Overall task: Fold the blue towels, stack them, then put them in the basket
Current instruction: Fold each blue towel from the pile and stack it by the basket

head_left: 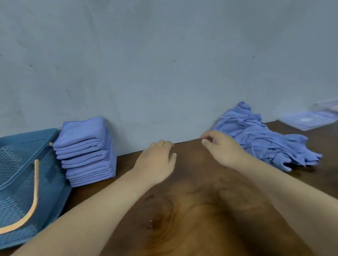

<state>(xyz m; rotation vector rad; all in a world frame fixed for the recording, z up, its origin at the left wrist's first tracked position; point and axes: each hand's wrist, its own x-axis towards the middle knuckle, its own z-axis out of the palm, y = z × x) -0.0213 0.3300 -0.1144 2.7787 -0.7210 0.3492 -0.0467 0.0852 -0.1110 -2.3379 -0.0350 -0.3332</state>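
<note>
where basket [54,181] sits, handle [36,182] inside — stack [86,154] beside

You are holding both bare forearms stretched forward, angling inward so that your two hands are sitting near each other but apart. Your left hand [156,162] is facing palm down, its fingers [165,145] loosely curled and gripping nothing. Your right hand [222,148] is showing its back upward, its fingers [207,139] bending loosely with the thumb close to the forefinger, also holding nothing.
</note>
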